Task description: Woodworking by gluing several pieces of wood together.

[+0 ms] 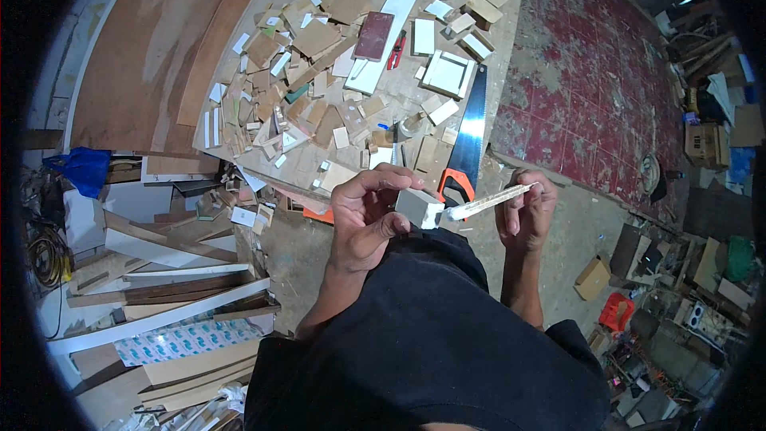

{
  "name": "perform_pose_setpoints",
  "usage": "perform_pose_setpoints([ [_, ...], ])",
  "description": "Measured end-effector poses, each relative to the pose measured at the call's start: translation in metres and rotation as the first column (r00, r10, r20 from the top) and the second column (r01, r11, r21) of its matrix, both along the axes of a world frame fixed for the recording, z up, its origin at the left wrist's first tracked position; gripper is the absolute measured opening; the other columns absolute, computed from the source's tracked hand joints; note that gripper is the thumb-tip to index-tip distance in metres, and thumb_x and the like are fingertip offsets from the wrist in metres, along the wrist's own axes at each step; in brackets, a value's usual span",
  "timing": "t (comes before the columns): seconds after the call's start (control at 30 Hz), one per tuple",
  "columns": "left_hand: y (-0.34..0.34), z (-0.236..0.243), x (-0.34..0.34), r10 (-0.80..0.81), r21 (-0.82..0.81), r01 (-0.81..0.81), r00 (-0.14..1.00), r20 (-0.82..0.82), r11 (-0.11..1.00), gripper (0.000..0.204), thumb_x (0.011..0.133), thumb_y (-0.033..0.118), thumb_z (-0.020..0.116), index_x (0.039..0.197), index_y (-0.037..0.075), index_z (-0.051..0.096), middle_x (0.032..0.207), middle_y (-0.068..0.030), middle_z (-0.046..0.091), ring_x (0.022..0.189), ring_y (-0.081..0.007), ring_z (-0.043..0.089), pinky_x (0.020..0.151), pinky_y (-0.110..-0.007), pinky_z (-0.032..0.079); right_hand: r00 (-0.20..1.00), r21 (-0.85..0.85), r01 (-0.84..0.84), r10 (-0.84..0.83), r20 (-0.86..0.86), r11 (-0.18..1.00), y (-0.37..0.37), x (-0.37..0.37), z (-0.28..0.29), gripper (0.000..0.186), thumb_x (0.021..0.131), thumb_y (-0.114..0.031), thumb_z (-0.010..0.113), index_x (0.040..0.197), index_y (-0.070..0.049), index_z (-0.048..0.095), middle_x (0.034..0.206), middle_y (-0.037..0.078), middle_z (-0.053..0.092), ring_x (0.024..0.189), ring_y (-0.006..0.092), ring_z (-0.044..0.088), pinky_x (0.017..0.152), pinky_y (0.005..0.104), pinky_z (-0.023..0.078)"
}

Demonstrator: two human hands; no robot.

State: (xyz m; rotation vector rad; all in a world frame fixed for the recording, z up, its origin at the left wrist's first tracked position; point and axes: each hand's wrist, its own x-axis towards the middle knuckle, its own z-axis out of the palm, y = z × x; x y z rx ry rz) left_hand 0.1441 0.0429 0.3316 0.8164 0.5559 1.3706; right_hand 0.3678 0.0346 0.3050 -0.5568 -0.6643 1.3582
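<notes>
My left hand point(363, 219) is closed around a small grey-faced block point(416, 206), gripping it between thumb and fingers. White paste coats the side of the block that faces right. In my right hand point(528, 211) a thin, flat wooden stick point(496, 201) is pinched near its far end. White paste clings to the stick's left tip, which is at or very close to the coated side of the block; whether they touch I cannot tell. Just beyond the block lies a handsaw point(471, 136) with an orange and black handle, on the worktable point(499, 96).
Many wood offcuts point(315, 36) cover the table's left half. Red-handled pliers point(396, 49), a dark red rectangular piece point(373, 36) and a white framed piece point(447, 74) lie farther back. Stacked boards point(183, 291) fill the lower left. A red-topped surface point(590, 72) adjoins at right.
</notes>
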Motion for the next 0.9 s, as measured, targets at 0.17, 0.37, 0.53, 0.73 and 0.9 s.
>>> perform_pose_setpoints([
  [0.17,0.002,-0.001,-0.003,-0.012,-0.036,0.013,1.0,0.022,0.999,0.043,0.075,0.017,0.083,0.107,-0.002,0.063,0.108,-0.0144,0.063,0.099,-0.0193,0.063,0.09,-0.032,0.05,0.999,0.013,0.012,-0.013,0.05,1.0,0.004,-0.004,0.005,0.029,0.098,-0.022,0.057,0.102,0.006,0.06,0.067,0.014,0.06,0.038,0.0126,0.051,0.031,0.0266,0.042],
  [0.37,0.001,-0.003,-0.002,0.008,-0.106,0.003,0.995,0.095,0.994,0.044,0.075,0.015,0.083,0.109,-0.002,0.061,0.109,-0.0134,0.063,0.102,-0.02,0.062,0.092,-0.033,0.05,0.997,0.02,-0.015,0.014,0.074,1.0,0.002,-0.001,-0.004,0.029,0.098,-0.022,0.056,0.104,0.007,0.06,0.067,0.014,0.061,0.039,0.0129,0.051,0.032,0.0266,0.043],
  [0.53,0.001,-0.003,-0.005,-0.002,-0.105,0.011,0.996,0.088,0.994,0.045,0.076,0.015,0.082,0.112,-0.002,0.059,0.11,-0.0129,0.063,0.103,-0.019,0.062,0.092,-0.031,0.051,1.0,0.019,-0.008,0.008,0.016,1.0,0.008,-0.003,0.003,0.029,0.098,-0.021,0.055,0.105,0.007,0.06,0.071,0.014,0.061,0.041,0.0131,0.052,0.032,0.027,0.044],
  [0.73,0.002,-0.002,-0.002,-0.001,-0.148,0.018,0.993,0.114,0.989,0.043,0.081,0.015,0.078,0.115,-0.001,0.057,0.111,-0.0118,0.062,0.101,-0.0155,0.062,0.089,-0.029,0.052,0.986,0.127,-0.046,0.024,0.167,0.991,0.013,-0.007,0.002,0.029,0.1,-0.023,0.053,0.106,0.005,0.058,0.069,0.01,0.057,0.037,0.0094,0.046,0.029,0.023,0.037],
  [0.9,0.004,-0.008,-0.004,0.013,-0.205,0.02,0.988,0.155,0.979,0.04,0.085,0.015,0.074,0.116,0.0,0.055,0.107,-0.0078,0.061,0.096,-0.0126,0.063,0.085,-0.026,0.053,0.992,0.103,-0.034,0.021,0.126,0.994,0.013,-0.004,-0.001,0.03,0.099,-0.023,0.054,0.108,0.005,0.058,0.07,0.01,0.058,0.037,0.0098,0.046,0.029,0.0238,0.038],
])
